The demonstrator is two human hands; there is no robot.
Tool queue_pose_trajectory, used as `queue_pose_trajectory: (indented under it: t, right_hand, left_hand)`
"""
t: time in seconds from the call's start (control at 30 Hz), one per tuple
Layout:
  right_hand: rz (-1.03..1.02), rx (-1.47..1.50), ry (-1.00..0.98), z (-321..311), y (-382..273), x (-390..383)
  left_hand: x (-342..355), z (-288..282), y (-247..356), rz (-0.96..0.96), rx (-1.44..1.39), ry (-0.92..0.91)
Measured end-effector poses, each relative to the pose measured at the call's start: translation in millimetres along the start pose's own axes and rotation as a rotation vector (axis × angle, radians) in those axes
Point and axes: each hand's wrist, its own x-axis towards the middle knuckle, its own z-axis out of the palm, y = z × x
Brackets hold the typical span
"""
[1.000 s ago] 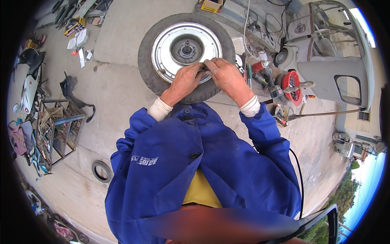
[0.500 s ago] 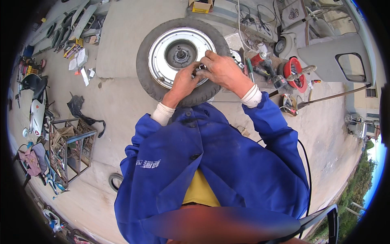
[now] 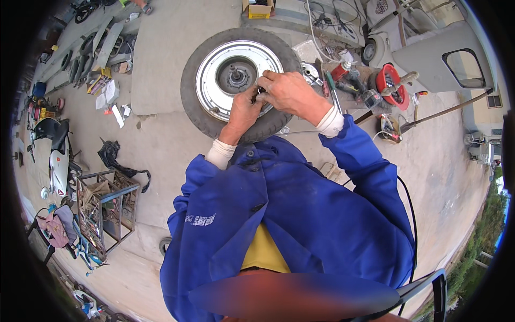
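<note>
On L: metal rack (image 3: 120, 192) standing, holding odds & ends. Mid: wheel (image 3: 235, 78) lying face-up in front of you. Your L hand (image 3: 243, 114) hovering over wheel's near side, grip pinching sm. dark part (image 3: 260, 90), mostly hidden. Your R hand (image 3: 294, 95) meeting it, grip pinching same part. Further R: green-handled tool (image 3: 330, 81) lying nr that hand, then red tub (image 3: 381, 83) holding bits.

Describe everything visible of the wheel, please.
The wheel lies face up beneath the left hand and right hand, which cover part of its near right side; contact is unclear. A dark grey, rubber-looking tyre, treaded at the edge, surrounds a shiny silver, metal-looking rim. The darker, recessed hub has a short central shaft.
</note>
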Motion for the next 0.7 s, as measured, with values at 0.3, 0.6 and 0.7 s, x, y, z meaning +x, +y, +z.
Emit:
queue_pose_trajectory:
  t: [0.3, 0.6, 0.7]
  right_hand:
    - [0.014, -0.053, -0.063, -1, 9, -8]
    - [-0.021, -0.166, -0.077, -4, 12, -10]
    - [0.083, -0.240, -0.183, -7, 2, -4]
  left_hand:
    - [-3, 0, 5, 0.000, -0.200, -0.003]
    - [-3, -1, 14, -0.032, -0.067, -0.013]
    - [-3, 5, 5, 0.033, -0.072, 0.022]
